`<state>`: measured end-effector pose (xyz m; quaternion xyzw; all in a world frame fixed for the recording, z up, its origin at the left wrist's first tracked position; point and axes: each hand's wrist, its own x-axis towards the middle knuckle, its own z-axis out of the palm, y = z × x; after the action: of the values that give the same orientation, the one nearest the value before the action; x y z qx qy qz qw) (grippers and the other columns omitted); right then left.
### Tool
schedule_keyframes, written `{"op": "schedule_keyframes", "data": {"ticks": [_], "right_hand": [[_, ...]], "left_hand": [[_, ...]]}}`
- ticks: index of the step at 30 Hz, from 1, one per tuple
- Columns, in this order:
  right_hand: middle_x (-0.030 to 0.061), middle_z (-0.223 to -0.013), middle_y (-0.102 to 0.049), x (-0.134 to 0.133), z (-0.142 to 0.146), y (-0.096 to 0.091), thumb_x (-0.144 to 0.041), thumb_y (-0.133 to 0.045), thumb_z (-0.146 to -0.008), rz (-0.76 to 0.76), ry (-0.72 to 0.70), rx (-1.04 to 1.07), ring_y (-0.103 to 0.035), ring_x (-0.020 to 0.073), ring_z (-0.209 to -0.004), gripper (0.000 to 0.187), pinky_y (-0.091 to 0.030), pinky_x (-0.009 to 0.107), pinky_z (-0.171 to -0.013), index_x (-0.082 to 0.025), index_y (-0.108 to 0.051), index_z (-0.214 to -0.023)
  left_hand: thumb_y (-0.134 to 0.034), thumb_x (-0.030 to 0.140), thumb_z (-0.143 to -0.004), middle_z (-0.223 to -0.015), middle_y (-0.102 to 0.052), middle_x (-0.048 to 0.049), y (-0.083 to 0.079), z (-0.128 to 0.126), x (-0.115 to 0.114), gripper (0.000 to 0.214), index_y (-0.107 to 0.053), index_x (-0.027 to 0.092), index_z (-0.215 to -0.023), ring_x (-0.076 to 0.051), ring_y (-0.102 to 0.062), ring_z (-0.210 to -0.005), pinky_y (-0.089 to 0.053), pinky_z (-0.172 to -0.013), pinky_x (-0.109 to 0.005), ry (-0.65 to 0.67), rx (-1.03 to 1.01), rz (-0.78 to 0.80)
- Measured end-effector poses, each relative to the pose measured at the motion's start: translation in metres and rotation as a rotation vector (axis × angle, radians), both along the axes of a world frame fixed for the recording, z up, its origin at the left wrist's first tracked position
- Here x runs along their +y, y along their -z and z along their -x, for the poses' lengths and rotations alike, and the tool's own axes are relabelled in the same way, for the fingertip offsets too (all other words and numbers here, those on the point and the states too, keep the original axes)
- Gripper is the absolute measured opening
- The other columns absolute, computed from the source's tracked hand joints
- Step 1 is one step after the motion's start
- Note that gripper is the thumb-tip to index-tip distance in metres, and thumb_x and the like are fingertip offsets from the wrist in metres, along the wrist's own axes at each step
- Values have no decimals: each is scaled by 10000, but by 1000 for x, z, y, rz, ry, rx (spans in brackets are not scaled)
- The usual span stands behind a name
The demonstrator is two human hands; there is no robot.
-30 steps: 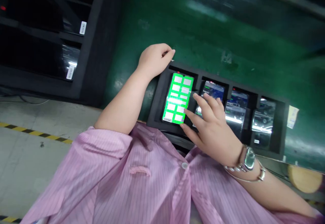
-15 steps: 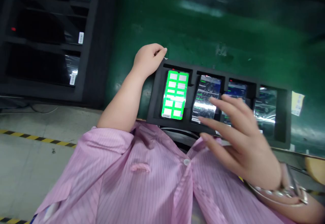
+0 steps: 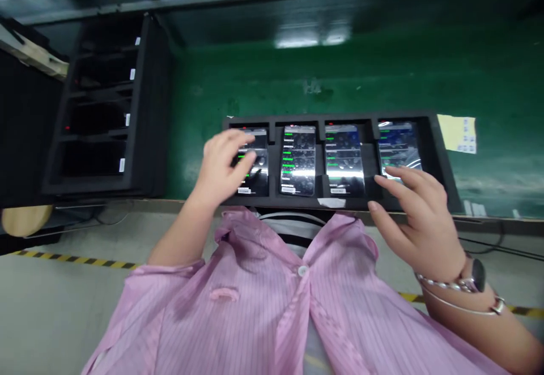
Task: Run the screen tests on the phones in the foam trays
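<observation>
Several smartphones lie face up, one to a compartment, in a black foam tray on the green bench. Over the leftmost phone is my left hand, fingers apart and bent, hiding part of its screen; whether it touches the glass I cannot tell. The second phone and the third phone show dark lists with green text. My right hand is spread at the lower part of the rightmost phone, holding nothing. Contact of its fingertips with that phone is unclear.
On the left stands a stack of black trays with dark phones in the top one. A yellow paper with small labels lies right of my tray. The green bench ends at a front edge near my body.
My left hand has moved from the tray's upper left corner onto the leftmost phone and opened. That phone's bright green-and-white screen is now a dark list. My right hand sits further right.
</observation>
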<state>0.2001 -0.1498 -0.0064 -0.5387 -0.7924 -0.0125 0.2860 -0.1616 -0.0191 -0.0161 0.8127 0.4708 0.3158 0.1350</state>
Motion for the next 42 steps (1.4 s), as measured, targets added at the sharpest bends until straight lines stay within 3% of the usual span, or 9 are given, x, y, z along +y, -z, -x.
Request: {"op": "schedule_keyframes", "data": {"ticks": [4,8,14,19,23,26,32,38,42], "right_hand": [[209,-1439,-568,-6,-9,12,-273,-695,-984,34,-10,-32,-513,413,-1412,447,-452,646,-1177,-199,-588,-1412],[261,-1541,-483,-7,-7,35,-326,-664,-1011,50,-14,-67,-402,468,-1499,461,-405,708,-1191,-134,-594,-1424],[261,-1522,-556,-7,0,57,-452,-706,-988,-15,4,-182,-453,469,-1473,654,-362,705,-1203,-132,-526,-1528],[256,-1542,-556,-7,3,64,-501,-726,-960,-61,26,-147,-465,449,-1480,896,-339,667,-1227,-127,-321,-1667],[248,-1565,-539,-5,2,69,-507,-740,-941,-94,26,-122,-460,438,-1491,969,-357,660,-1216,-152,-240,-1693],[240,-1573,-533,-5,2,68,-500,-728,-945,-103,28,-125,-457,427,-1496,934,-365,648,-1214,-164,-259,-1680],[209,-1557,-556,-7,5,58,-464,-674,-988,34,49,-229,-467,441,-1471,506,-323,658,-1230,-170,-646,-1399],[243,-1565,-520,1,5,55,-538,-624,-1002,-10,-2,-55,-395,412,-1515,765,-294,683,-1247,-127,-413,-1612],[227,-1535,-560,6,11,57,-520,-630,-1002,-10,-40,-162,-462,403,-1449,655,-302,668,-1240,-135,-549,-1526]], "left_hand": [[-587,440,-1020,-1439,-663,-101,-10,-28,-72,330,-713,320,-1301,-330,-591,-1355,-357,-1259,-586,44,212,8],[-610,431,-1009,-1482,-638,-116,15,-54,-98,341,-740,289,-1291,-365,-502,-1445,-331,-1277,-613,-60,256,-62],[-639,480,-971,-1437,-692,-90,51,-70,-96,403,-751,308,-1318,-378,-560,-1391,-374,-1237,-599,-211,335,-217],[-656,485,-967,-1435,-702,-66,54,-68,-96,359,-768,362,-1286,-370,-568,-1396,-433,-1172,-569,-195,341,-254],[-658,482,-971,-1435,-701,-82,56,-67,-95,373,-756,357,-1308,-383,-563,-1405,-431,-1161,-574,-189,297,-236],[-652,499,-965,-1449,-688,-99,58,-68,-94,425,-730,345,-1354,-400,-543,-1428,-409,-1180,-598,-193,266,-171],[-653,427,-972,-1452,-688,-92,51,-72,-94,306,-785,314,-1224,-408,-539,-1431,-426,-1171,-609,-195,353,-235],[-622,523,-992,-1510,-643,-137,32,-81,-95,477,-681,264,-1388,-368,-519,-1479,-324,-1276,-612,-94,289,-214],[-613,580,-1003,-1466,-681,-134,36,-93,-91,504,-688,251,-1378,-340,-625,-1389,-400,-1260,-571,98,320,-200]]}}
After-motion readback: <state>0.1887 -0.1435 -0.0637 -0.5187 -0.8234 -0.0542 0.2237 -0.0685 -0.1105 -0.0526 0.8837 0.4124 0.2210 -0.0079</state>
